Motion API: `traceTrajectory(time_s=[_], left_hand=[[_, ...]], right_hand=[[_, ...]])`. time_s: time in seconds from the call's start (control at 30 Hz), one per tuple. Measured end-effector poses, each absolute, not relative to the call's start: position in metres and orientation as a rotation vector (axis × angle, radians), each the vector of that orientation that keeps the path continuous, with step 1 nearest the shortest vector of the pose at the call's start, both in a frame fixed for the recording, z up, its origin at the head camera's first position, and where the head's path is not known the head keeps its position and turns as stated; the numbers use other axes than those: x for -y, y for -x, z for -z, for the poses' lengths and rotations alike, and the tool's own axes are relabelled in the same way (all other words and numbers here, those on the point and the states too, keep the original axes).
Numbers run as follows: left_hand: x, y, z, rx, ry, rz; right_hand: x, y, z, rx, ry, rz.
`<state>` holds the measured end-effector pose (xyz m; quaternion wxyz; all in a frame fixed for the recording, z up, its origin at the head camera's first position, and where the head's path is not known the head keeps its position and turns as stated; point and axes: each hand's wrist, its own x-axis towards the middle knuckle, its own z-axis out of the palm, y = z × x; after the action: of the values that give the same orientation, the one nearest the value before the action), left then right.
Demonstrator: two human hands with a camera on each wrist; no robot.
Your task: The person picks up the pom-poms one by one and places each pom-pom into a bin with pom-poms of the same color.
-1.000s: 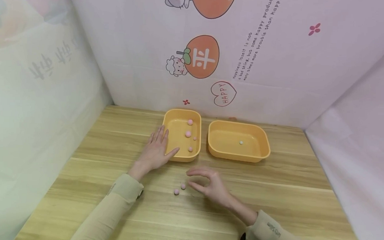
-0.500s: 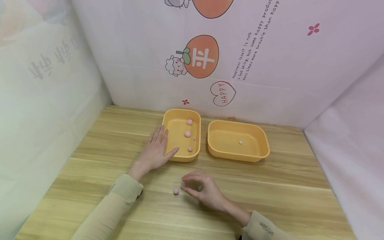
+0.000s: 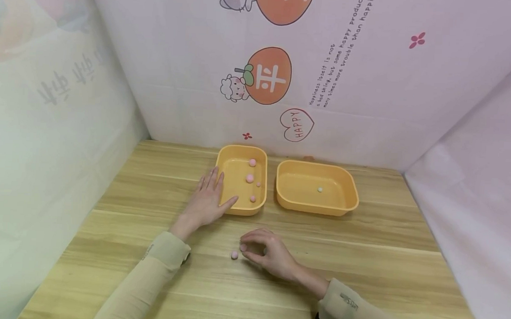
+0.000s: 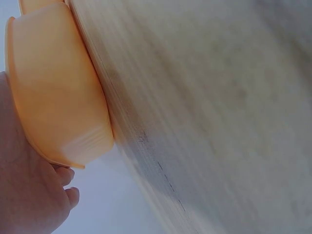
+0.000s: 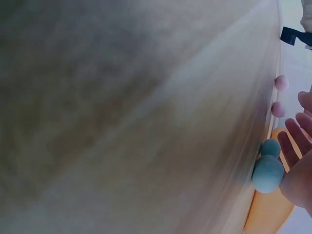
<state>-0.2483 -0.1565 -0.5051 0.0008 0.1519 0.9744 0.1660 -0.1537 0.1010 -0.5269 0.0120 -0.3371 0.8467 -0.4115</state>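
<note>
Left hand (image 3: 205, 197), fingers straight, presumably steadies left tray (image 3: 236, 176); in front of tray, right hand (image 3: 273, 255) curves around pink ball (image 3: 243, 248), pinch unclear.

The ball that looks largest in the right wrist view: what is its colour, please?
Light blue: that ball shows best in the right wrist view.

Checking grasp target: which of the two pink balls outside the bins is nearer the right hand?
The pink ball higher in the head view, framed by the right hand; the other pink ball sits lower, further left, apart from it.
</note>
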Motion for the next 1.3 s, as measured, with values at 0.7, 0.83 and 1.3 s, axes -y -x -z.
traceTrajectory(time_s=[0.7, 0.83, 1.3], left_hand=[[0.155, 0.248, 0.506, -3.056, -0.468, -0.514], [0.155, 0.247, 0.505, -3.052, -0.468, -0.517], [0.156, 0.248, 0.505, -3.048, -0.468, -0.538]], right_hand=[[-0.101, 0.179, 0.577, -2.696, 1.292, 1.22], [-0.1, 0.178, 0.572, -2.682, 1.278, 1.241], [-0.1, 0.173, 0.549, -2.654, 1.198, 1.198]])
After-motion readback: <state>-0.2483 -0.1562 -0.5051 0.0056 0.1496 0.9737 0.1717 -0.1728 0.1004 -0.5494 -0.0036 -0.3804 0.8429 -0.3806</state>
